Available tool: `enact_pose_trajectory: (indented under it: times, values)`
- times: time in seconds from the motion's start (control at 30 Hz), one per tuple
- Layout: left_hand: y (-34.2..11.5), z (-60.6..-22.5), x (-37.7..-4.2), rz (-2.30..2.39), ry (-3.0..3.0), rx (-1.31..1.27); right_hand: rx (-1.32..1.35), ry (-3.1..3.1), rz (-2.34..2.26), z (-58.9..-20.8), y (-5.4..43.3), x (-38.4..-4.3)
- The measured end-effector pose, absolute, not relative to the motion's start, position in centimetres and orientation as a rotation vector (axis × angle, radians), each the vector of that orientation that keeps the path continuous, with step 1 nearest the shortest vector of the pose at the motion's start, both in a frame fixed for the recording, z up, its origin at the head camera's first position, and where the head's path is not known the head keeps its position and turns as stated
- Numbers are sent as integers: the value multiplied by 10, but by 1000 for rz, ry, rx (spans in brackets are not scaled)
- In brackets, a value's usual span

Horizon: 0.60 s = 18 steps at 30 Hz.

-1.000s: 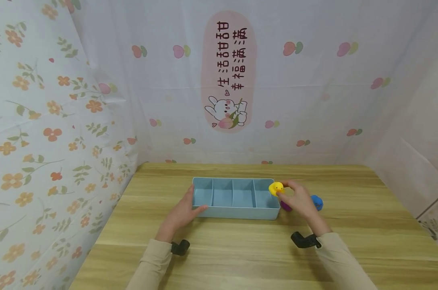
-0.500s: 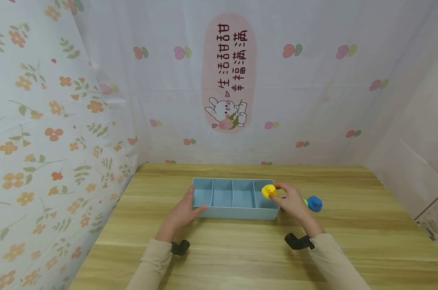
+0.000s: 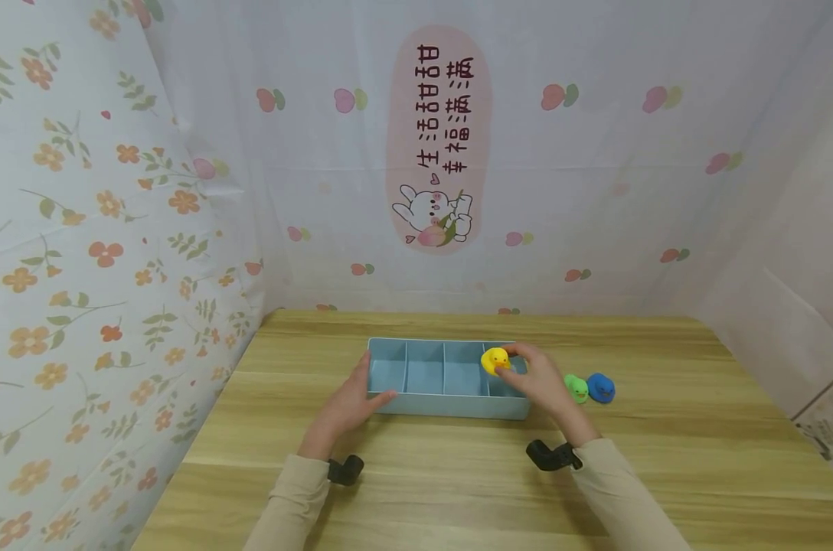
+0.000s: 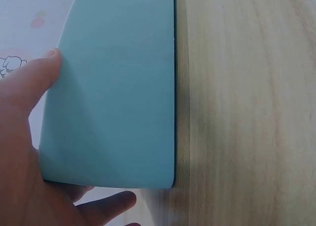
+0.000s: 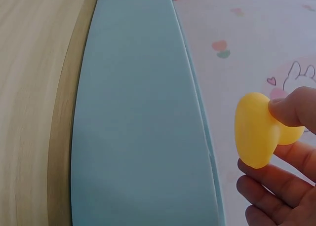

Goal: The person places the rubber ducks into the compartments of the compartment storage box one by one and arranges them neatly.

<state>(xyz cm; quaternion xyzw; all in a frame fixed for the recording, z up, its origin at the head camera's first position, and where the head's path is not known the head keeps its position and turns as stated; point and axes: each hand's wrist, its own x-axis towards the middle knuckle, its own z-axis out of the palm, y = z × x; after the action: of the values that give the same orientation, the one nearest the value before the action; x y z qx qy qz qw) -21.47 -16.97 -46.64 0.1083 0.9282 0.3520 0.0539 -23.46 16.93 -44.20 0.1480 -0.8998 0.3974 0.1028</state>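
Observation:
A light blue storage box (image 3: 451,405) with several compartments in a row lies lengthwise on the table. My left hand (image 3: 345,398) grips its left end, the thumb (image 4: 42,73) at the front rim and the fingers round the side. Over the dividers toward the box's right end, my right hand (image 3: 540,380) pinches a yellow rubber duck (image 3: 495,360) between thumb and fingers. The right wrist view has this duck (image 5: 256,130) held above the rim level, beside the long front wall. The compartments that show hold nothing.
To the right of the box, a green rubber duck (image 3: 577,389) and a blue rubber duck (image 3: 602,388) sit side by side on the wooden table (image 3: 444,482). A printed cloth (image 3: 306,168) hangs behind the table and along its sides.
My right hand has carried the yellow duck leftward over the box, from its right end. The green duck has come into view, while a purple thing is now hidden. My left hand stays put.

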Motion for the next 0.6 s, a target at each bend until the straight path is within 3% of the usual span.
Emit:
enact_pose_trajectory:
  times: [0.6]
  values:
    - [-170, -468, -216, 1076, 2816, 321, 503, -2648, 1303, -437, 136, -238]
